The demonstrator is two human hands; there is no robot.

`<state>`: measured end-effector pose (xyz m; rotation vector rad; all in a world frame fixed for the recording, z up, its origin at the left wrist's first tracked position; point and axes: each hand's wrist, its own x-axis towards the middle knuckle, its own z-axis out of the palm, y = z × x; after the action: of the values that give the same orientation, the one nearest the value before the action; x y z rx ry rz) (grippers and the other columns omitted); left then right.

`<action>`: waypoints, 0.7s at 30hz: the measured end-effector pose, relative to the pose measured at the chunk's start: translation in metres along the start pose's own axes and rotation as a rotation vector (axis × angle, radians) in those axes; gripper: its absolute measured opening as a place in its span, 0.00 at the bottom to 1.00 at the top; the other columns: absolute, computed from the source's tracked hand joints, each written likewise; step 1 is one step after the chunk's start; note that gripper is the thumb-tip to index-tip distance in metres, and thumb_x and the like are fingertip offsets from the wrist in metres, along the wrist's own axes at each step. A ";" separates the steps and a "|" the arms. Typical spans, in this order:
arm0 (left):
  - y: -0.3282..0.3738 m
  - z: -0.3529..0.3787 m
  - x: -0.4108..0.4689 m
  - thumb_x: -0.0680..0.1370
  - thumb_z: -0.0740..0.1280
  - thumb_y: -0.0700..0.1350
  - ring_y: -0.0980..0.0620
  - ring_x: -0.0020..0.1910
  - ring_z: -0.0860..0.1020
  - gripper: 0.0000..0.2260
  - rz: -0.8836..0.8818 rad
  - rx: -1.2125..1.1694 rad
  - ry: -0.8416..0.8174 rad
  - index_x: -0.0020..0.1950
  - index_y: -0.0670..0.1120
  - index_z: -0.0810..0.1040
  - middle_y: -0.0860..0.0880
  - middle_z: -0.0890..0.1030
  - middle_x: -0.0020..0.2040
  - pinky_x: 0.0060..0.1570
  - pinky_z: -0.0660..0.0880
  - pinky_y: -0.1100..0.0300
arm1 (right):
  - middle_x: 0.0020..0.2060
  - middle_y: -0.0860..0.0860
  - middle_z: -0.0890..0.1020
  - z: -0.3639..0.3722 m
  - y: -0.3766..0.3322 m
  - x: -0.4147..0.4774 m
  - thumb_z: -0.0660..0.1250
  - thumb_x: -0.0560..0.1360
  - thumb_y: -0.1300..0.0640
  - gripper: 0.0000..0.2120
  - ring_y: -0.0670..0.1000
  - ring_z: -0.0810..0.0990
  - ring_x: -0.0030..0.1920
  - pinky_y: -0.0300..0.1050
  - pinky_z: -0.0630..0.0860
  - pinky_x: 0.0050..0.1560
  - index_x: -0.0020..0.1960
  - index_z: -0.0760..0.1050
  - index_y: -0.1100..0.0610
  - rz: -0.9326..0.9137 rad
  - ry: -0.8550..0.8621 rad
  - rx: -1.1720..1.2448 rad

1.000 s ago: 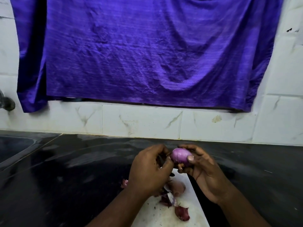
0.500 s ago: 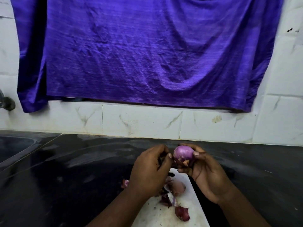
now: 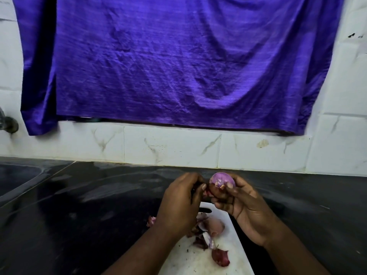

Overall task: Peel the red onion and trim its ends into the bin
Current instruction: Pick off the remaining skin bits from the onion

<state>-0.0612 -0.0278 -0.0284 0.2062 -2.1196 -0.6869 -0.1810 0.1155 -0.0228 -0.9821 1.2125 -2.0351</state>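
Note:
My right hand (image 3: 241,205) grips the red onion (image 3: 219,180) just above the far end of the white cutting board (image 3: 228,253). The onion is smooth and purple, and its ragged cut end faces me. My left hand (image 3: 178,203) is curled close against the onion's left side, thumb next to a reddish bit of skin (image 3: 206,193). A dark slim thing, seemingly a small knife (image 3: 193,190), shows between its fingers, mostly hidden. No bin is in view.
Loose onion peels (image 3: 213,227) lie on the board, and one scrap (image 3: 151,220) lies on the black counter (image 3: 99,205). A sink basin (image 3: 17,175) lies at the far left. A purple cloth (image 3: 178,66) hangs on the tiled wall.
My right hand has turned the onion, so its ragged end now faces me instead of its smooth side. Both hands stay close together above the board.

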 end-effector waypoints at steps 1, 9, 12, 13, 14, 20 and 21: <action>0.000 0.000 0.000 0.83 0.65 0.44 0.57 0.45 0.77 0.05 -0.005 0.016 0.002 0.49 0.51 0.79 0.56 0.79 0.45 0.43 0.75 0.56 | 0.52 0.64 0.85 0.000 -0.001 -0.001 0.84 0.62 0.46 0.37 0.57 0.86 0.44 0.46 0.83 0.41 0.65 0.76 0.62 0.005 0.009 0.004; -0.007 -0.003 0.001 0.82 0.64 0.40 0.57 0.42 0.73 0.07 -0.118 0.168 0.013 0.46 0.50 0.76 0.54 0.76 0.42 0.40 0.71 0.57 | 0.44 0.54 0.85 -0.001 -0.002 -0.002 0.84 0.61 0.42 0.32 0.48 0.79 0.37 0.40 0.72 0.29 0.60 0.83 0.54 0.031 -0.024 -0.040; -0.008 -0.005 0.002 0.82 0.63 0.40 0.56 0.42 0.73 0.08 -0.171 0.238 -0.009 0.45 0.49 0.75 0.54 0.76 0.42 0.41 0.72 0.54 | 0.43 0.55 0.85 -0.003 0.000 -0.001 0.85 0.59 0.43 0.32 0.49 0.79 0.35 0.40 0.75 0.32 0.58 0.84 0.55 0.050 -0.040 -0.002; -0.008 -0.006 0.002 0.83 0.63 0.41 0.55 0.42 0.74 0.08 -0.183 0.261 -0.023 0.45 0.49 0.75 0.54 0.76 0.42 0.41 0.74 0.52 | 0.42 0.56 0.85 -0.003 0.000 -0.001 0.86 0.58 0.44 0.31 0.49 0.79 0.35 0.40 0.75 0.32 0.57 0.85 0.56 0.055 -0.043 0.023; -0.009 -0.007 0.001 0.83 0.63 0.41 0.54 0.42 0.74 0.08 -0.188 0.287 -0.040 0.45 0.50 0.74 0.53 0.76 0.43 0.42 0.75 0.52 | 0.41 0.56 0.85 -0.003 -0.001 -0.002 0.86 0.57 0.45 0.30 0.50 0.80 0.34 0.40 0.76 0.32 0.56 0.85 0.56 0.060 -0.043 0.052; -0.011 -0.005 -0.004 0.83 0.66 0.51 0.56 0.47 0.76 0.04 -0.194 0.354 -0.202 0.51 0.54 0.79 0.55 0.78 0.49 0.42 0.71 0.59 | 0.39 0.55 0.81 -0.009 -0.003 0.000 0.88 0.54 0.48 0.33 0.50 0.81 0.33 0.39 0.77 0.30 0.54 0.80 0.57 0.061 0.016 0.187; -0.011 -0.003 -0.004 0.83 0.65 0.54 0.56 0.47 0.77 0.07 -0.179 0.351 -0.227 0.52 0.54 0.81 0.55 0.79 0.49 0.42 0.72 0.59 | 0.39 0.55 0.81 -0.009 -0.003 0.001 0.87 0.55 0.47 0.33 0.50 0.81 0.33 0.39 0.77 0.30 0.55 0.80 0.57 0.058 0.014 0.178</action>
<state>-0.0572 -0.0364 -0.0357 0.5370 -2.4533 -0.4498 -0.1891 0.1208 -0.0224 -0.8394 1.0340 -2.0667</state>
